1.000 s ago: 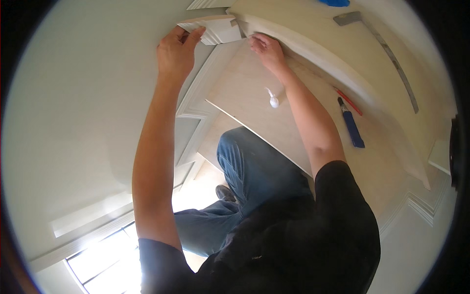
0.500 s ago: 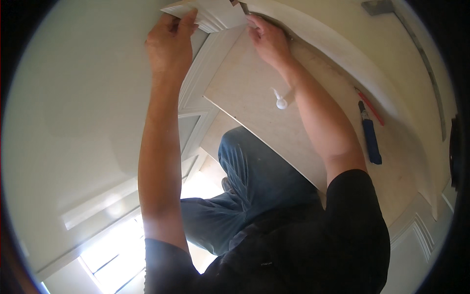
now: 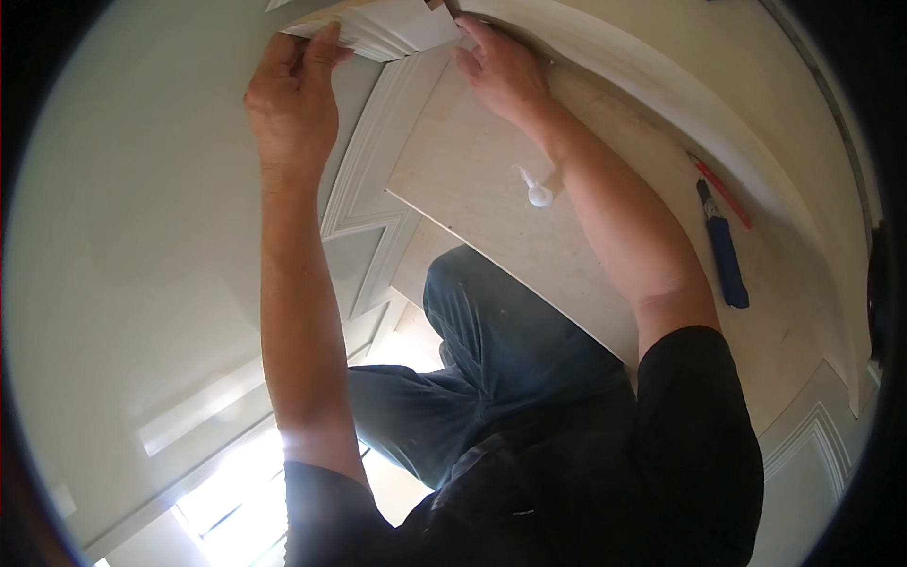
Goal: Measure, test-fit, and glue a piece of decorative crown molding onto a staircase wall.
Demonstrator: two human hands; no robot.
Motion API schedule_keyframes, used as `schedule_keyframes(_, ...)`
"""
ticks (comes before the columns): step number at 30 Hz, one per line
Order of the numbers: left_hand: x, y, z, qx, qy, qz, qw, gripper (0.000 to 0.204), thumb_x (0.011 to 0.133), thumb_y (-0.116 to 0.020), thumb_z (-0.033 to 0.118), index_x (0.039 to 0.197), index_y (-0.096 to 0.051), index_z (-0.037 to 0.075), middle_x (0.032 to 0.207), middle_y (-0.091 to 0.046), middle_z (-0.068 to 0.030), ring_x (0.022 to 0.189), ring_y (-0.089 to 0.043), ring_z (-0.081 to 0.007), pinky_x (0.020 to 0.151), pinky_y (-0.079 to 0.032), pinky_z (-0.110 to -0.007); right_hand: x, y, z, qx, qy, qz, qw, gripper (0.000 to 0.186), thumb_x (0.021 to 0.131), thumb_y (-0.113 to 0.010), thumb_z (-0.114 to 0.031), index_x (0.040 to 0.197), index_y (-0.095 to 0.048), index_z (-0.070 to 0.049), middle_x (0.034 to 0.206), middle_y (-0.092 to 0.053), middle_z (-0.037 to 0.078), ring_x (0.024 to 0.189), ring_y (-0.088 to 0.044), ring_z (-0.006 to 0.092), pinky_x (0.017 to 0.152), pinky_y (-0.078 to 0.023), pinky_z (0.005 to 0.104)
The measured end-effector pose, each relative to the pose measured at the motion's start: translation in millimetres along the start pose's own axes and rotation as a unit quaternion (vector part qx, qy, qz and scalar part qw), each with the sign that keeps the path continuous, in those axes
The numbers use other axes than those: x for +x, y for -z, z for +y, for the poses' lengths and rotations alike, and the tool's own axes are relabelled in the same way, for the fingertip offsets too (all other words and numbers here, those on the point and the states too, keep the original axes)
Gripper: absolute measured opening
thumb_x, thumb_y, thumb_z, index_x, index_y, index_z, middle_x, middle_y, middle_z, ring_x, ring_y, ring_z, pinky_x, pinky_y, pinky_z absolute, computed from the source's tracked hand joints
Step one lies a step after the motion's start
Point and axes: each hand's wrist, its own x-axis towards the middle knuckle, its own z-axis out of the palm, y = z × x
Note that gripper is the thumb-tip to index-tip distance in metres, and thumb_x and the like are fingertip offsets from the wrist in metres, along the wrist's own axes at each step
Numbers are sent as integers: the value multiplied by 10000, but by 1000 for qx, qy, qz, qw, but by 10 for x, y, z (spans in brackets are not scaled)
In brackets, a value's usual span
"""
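One white moulding piece (image 3: 402, 26) was up beside the wall (image 3: 161, 208), left end pinched in the left hand's (image 3: 295, 94) thumb and fingers. Right hand (image 3: 510, 76) was half open, index finger by the other end, couldn't tell if touching. White bottle (image 3: 539, 196) sat near the right forearm (image 3: 619, 208).

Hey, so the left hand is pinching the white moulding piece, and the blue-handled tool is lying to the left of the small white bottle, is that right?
Not quite: the blue-handled tool lies to the right of the small white bottle, as the head view shows. The left hand is pinching the white moulding piece, as you said.
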Motion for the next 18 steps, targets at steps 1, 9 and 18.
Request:
schedule_keyframes(1, 1, 4, 16, -2, -1, -4, 1000, 313, 1050, -647, 254, 1082, -678, -56, 952, -755, -108, 899, -737, -169, 843, -577, -299, 8, -8, 5, 1, -1, -4, 1000, 477, 1006, -628, -316, 1429, -545, -110, 997, -737, 158, 915, -713, 311, 818, -557, 427)
schedule_keyframes(9, 29, 42, 74, -27, 0, -34, 999, 317, 1061, -625, 252, 1086, -673, -60, 937, -754, -122, 887, -743, -172, 829, -582, -295, 23, -80, 73, -10, 28, 43, 999, 467, 1018, -614, -341, 1405, -551, -87, 1156, -733, 166, 953, -718, 324, 854, -568, 432)
schedule_keyframes(18, 56, -110, 68, -29, 24, 31, 999, 346, 1068, -602, 279, 1043, -686, -55, 936, -767, -112, 843, -754, -160, 798, -587, -286, -18, -3, -104, 22, -32, 20, 999, 466, 1010, -621, -354, 1386, -561, -85, 1243, -721, 102, 995, -722, 315, 899, -569, 422)
